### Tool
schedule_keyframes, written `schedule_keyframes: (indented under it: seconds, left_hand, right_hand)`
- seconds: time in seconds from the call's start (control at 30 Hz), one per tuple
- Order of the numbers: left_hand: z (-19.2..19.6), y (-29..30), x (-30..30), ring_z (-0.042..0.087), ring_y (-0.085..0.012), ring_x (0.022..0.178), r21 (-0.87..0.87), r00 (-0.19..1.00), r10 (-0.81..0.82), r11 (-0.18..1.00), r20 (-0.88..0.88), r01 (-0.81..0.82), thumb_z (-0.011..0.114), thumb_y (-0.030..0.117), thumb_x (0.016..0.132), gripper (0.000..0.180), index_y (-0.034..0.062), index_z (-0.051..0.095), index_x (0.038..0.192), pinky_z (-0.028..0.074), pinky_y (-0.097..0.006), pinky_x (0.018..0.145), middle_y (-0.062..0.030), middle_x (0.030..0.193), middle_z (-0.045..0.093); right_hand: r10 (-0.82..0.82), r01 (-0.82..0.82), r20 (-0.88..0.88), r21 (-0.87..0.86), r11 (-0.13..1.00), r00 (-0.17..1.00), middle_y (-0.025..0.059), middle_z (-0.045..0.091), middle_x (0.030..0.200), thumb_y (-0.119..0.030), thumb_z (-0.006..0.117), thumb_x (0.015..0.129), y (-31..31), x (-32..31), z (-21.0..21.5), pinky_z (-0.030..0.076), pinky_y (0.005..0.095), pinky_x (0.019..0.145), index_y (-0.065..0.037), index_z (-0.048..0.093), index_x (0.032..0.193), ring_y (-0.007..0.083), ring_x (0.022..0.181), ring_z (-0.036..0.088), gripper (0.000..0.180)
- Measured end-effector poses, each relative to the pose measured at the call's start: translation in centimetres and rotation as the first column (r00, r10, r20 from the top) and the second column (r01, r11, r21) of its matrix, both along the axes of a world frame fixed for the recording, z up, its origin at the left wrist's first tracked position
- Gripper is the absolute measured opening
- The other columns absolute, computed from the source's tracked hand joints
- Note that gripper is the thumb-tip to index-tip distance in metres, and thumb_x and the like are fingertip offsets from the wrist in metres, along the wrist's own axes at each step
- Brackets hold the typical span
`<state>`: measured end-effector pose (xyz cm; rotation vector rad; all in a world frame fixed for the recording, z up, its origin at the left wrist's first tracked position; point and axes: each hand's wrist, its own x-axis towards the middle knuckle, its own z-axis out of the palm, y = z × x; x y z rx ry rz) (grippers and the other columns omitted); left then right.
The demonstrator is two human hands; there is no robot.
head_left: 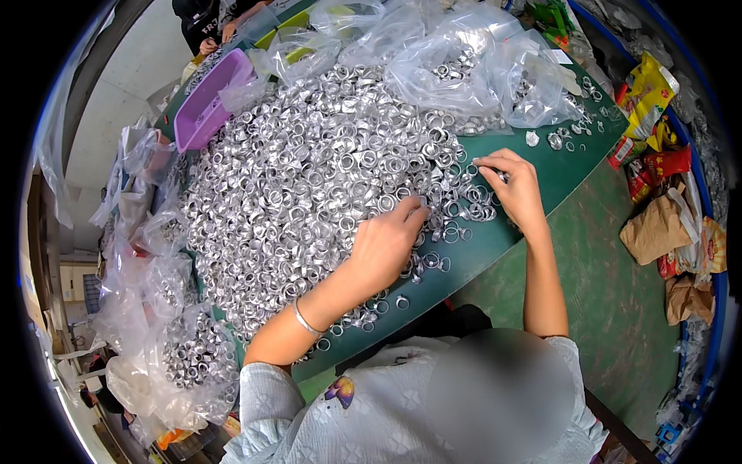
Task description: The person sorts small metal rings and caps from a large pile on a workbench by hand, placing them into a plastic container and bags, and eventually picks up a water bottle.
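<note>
A broad heap of silver-coloured metal rings (309, 155) covers much of the green table (560, 166). My left hand (386, 241), with a bangle on its wrist, rests at the heap's right side. Its fingers are curled together and point down among the rings, so what they grip is hidden. Farther right, my right hand (516, 189) is over the heap's edge with thumb and forefinger pinched at a small ring (471, 169). More metal shows inside the curled fingers of that hand. Several loose rings lie on the table between my two hands.
Clear plastic bags (448, 66) with more rings lie at the far side. A purple basin (205, 108) stands far left. Bagged rings (193, 352) sit at the near left. Snack packets and a brown paper bag (657, 228) lie right. Another person's hand (209, 46) is at the far left.
</note>
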<state>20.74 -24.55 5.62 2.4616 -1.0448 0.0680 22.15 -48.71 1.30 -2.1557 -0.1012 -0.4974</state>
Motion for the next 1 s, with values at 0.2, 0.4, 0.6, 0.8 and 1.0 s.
schedule_keyframes:
  seconds: [0.2,0.4,0.6,0.8,1.0]
  left_hand:
    - [-0.7,0.5,2.2,0.060,-0.0302,0.061,-0.073,0.985,0.137,0.989,0.101,-0.130,0.062,0.004,0.078,0.017,0.0044,0.063,0.096,0.046,-0.038,0.051,-0.0117,0.101,0.058]
    - [-1.2,-2.5,7.0,0.059,-0.0307,0.059,0.121,0.961,0.183,0.970,0.210,-0.211,0.063,0.009,0.078,0.013,0.0027,0.063,0.089,0.048,-0.041,0.053,-0.0117,0.091,0.054]
    - [-1.2,-1.8,7.2,0.059,-0.0296,0.067,-0.229,0.976,0.214,0.953,0.036,-0.200,0.061,0.004,0.078,0.015,0.0007,0.065,0.092,0.048,-0.036,0.061,-0.0115,0.090,0.059]
    - [-0.2,-1.7,4.6,0.056,-0.0148,0.062,-0.479,0.981,0.063,0.866,-0.184,-0.146,0.060,-0.006,0.075,0.021,0.0017,0.065,0.094,0.044,-0.026,0.057,-0.0069,0.084,0.064]
    - [-0.5,-1.1,2.7,0.063,-0.0243,0.063,-0.492,0.998,0.035,0.871,0.056,-0.003,0.065,-0.001,0.074,0.022,0.0060,0.065,0.095,0.048,-0.031,0.049,-0.0081,0.082,0.064]
  right_hand:
    - [-0.135,0.138,-0.284,-0.012,0.990,0.949,0.0074,0.059,0.059,-0.008,0.068,0.077,-1.0,-0.6,-1.0,0.042,0.0297,0.051,0.002,0.067,0.083,0.0172,0.051,0.055,0.012]
    - [-0.077,0.167,-0.302,0.284,0.944,0.950,-0.0015,0.051,0.054,-0.008,0.067,0.080,-0.7,-2.0,-2.3,0.034,0.0214,0.042,0.002,0.067,0.085,0.0038,0.044,0.043,0.012]
    - [-0.046,0.170,-0.278,0.439,0.882,0.959,-0.0041,0.051,0.057,-0.007,0.065,0.081,0.5,-2.8,-0.9,0.034,0.0199,0.045,0.001,0.068,0.090,0.0019,0.048,0.043,0.012]
    - [0.318,-0.088,-0.195,0.712,0.696,0.928,0.0013,0.060,0.081,-0.004,0.063,0.083,6.3,-2.6,2.8,0.035,0.0172,0.042,0.000,0.062,0.109,0.0023,0.050,0.045,0.027]
    - [0.452,-0.013,-0.252,0.862,0.506,0.855,0.0009,0.056,0.067,-0.013,0.063,0.087,6.9,-2.4,2.1,0.027,0.0174,0.037,0.002,0.063,0.103,0.0034,0.047,0.045,0.022]
